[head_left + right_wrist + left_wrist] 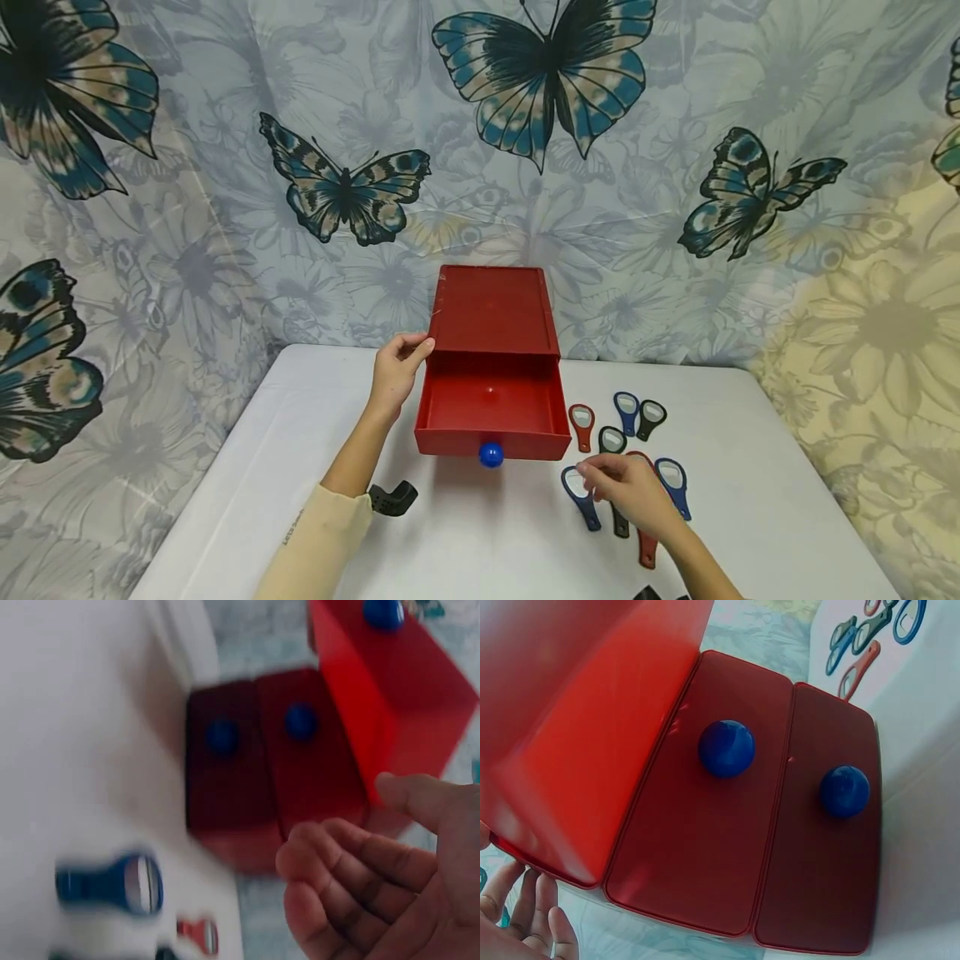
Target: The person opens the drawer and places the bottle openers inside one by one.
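In the head view, a red plastic drawer cabinet [491, 308] stands on a white table [750, 467] before a pale grey-blue cloth backdrop [600, 275] printed with large teal-and-black butterflies. Its red top drawer [450, 442], which has a round, glossy blue knob [491, 455], is pulled out toward the person. The left hand [395, 375], below a cream sleeve [318, 542], rests against the cabinet's left side near the front corner, thumb toward the front. A black angular object [393, 498] is beside that wrist. Right of the cabinet lie seven loop-headed, flat-handled tools [672, 492]: three blue, two red, two black. The right hand [633, 492] is over this group, fingertips near the loop of a blue tool [587, 512].

In the left wrist view, two closed, dark red drawer fronts [690, 817] with blue knobs show beside the jutting top drawer. The left fingers are slightly bent, with small gaps between them, at the cabinet's edge; how firmly they press, I cannot tell.

The right wrist view is blurred. The right palm is bare, its fingers loosely bent and close together, the thumb apart, pinching nothing. A blue tool and a red one lie on the table below the cabinet.
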A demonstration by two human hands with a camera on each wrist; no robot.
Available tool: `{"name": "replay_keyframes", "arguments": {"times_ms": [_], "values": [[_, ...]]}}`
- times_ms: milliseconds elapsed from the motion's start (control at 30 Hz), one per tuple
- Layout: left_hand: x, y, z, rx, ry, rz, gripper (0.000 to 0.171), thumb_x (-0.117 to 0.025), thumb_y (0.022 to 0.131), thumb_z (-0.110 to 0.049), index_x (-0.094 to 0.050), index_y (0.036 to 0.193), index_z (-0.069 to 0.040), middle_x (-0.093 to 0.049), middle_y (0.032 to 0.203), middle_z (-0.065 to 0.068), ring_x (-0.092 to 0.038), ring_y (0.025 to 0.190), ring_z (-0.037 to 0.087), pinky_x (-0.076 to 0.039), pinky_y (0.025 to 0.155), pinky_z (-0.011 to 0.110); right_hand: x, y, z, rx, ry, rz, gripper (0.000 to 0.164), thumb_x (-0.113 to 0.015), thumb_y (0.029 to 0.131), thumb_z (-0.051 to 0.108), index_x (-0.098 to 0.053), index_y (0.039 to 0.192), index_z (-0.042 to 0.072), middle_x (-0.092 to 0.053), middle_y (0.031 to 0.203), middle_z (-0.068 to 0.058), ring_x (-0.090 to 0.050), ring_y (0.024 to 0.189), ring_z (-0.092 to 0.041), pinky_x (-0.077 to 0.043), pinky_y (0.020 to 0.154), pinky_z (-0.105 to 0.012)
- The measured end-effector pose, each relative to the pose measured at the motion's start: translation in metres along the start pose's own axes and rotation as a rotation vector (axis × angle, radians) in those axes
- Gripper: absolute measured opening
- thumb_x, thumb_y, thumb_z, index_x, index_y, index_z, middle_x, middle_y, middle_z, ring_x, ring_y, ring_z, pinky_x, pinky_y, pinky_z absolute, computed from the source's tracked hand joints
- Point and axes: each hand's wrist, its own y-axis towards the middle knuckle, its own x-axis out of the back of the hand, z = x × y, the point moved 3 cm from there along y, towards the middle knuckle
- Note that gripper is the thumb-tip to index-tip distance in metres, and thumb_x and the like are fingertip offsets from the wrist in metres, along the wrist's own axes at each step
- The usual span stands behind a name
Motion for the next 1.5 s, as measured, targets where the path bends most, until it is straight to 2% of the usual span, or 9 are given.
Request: {"name": "replay_keyframes", "arguments": {"times_ms": [167, 233, 467, 600, 800, 967, 1167, 1300, 1500], "values": [[0.002, -0.002, 0.002, 0.012, 0.004, -0.005, 0.03, -0.068, 0.092, -0.02, -0.066, 0.115, -0.001, -0.068, 0.103, 0.005, -0.058, 0.082, 0.004, -0.048, 0.077, 0.019, 0.034, -0.003, -0.029, -0.065, -0.191, -0.134, 0.032, -0.065, 0.093, 0.028, -0.071, 0.105, -0.001, -0.073, 0.089, -0.011, -0.065, 0.074, -0.014, -0.051, 0.061, -0.024], [0.003, -0.003, 0.002, 0.02, 0.006, -0.004, 0.03, -0.068, 0.092, -0.021, -0.066, 0.115, -0.002, -0.067, 0.101, 0.002, -0.058, 0.082, 0.006, -0.046, 0.076, 0.018, 0.047, -0.005, -0.041, -0.086, -0.252, -0.162, 0.033, -0.066, 0.093, 0.028, -0.07, 0.107, -0.002, -0.074, 0.091, -0.013, -0.066, 0.077, -0.017, -0.051, 0.062, -0.027], [0.002, 0.0, -0.001, 0.017, 0.004, 0.014, 0.03, -0.067, 0.092, -0.022, -0.066, 0.115, -0.003, -0.066, 0.097, -0.001, -0.057, 0.086, 0.015, -0.045, 0.075, 0.02, 0.072, -0.008, -0.081, -0.208, -0.41, -0.146, 0.045, -0.066, 0.09, 0.025, -0.061, 0.114, -0.012, -0.068, 0.092, -0.022, -0.065, 0.082, -0.031, -0.053, 0.064, -0.04], [0.001, 0.003, -0.001, -0.002, 0.008, 0.014, 0.03, -0.067, 0.092, -0.022, -0.066, 0.114, -0.002, -0.066, 0.097, 0.0, -0.057, 0.083, 0.009, -0.045, 0.075, 0.02, 0.073, -0.006, -0.098, -0.253, -0.463, -0.112, 0.054, -0.07, 0.085, 0.023, -0.054, 0.115, -0.019, -0.064, 0.09, -0.028, -0.062, 0.079, -0.034, -0.051, 0.065, -0.046], [0.001, 0.004, -0.001, -0.01, 0.012, 0.021, 0.03, -0.067, 0.093, -0.022, -0.065, 0.115, -0.002, -0.066, 0.098, 0.001, -0.057, 0.082, 0.007, -0.045, 0.074, 0.021, 0.064, -0.006, -0.113, -0.305, -0.466, -0.083, 0.059, -0.072, 0.081, 0.019, -0.049, 0.116, -0.022, -0.063, 0.081, -0.022, -0.058, 0.073, -0.027, -0.05, 0.062, -0.042], [0.0, 0.0, -0.001, -0.005, 0.015, 0.025, 0.029, -0.066, 0.093, -0.022, -0.065, 0.115, -0.002, -0.066, 0.098, 0.001, -0.057, 0.082, 0.007, -0.045, 0.075, 0.021, 0.06, -0.01, -0.119, -0.319, -0.455, -0.091, 0.059, -0.074, 0.079, 0.019, -0.05, 0.113, -0.024, -0.063, 0.081, -0.022, -0.058, 0.073, -0.027, -0.049, 0.063, -0.042], [0.0, -0.003, 0.001, -0.001, 0.019, 0.027, 0.03, -0.066, 0.093, -0.023, -0.065, 0.115, -0.002, -0.066, 0.098, 0.001, -0.057, 0.082, 0.008, -0.045, 0.076, 0.023, 0.059, -0.013, -0.122, -0.334, -0.472, -0.1, 0.053, -0.074, 0.077, 0.01, -0.053, 0.11, -0.025, -0.064, 0.082, -0.025, -0.059, 0.075, -0.03, -0.05, 0.07, -0.049], [0.0, -0.003, 0.001, -0.004, 0.016, 0.027, 0.029, -0.066, 0.093, -0.022, -0.065, 0.115, -0.003, -0.065, 0.099, 0.002, -0.057, 0.083, 0.008, -0.046, 0.077, 0.025, 0.058, -0.013, -0.121, -0.323, -0.474, -0.128, 0.048, -0.072, 0.076, 0.008, -0.055, 0.106, -0.025, -0.064, 0.081, -0.027, -0.06, 0.074, -0.032, -0.05, 0.069, -0.05], [0.001, -0.002, 0.0, -0.008, 0.014, 0.026, 0.029, -0.067, 0.093, -0.022, -0.065, 0.115, -0.003, -0.066, 0.1, 0.003, -0.057, 0.083, 0.008, -0.045, 0.075, 0.022, 0.057, -0.009, -0.12, -0.293, -0.514, -0.189, 0.037, -0.071, 0.077, 0.008, -0.06, 0.095, -0.022, -0.064, 0.08, -0.03, -0.061, 0.073, -0.036, -0.051, 0.066, -0.051]]}}
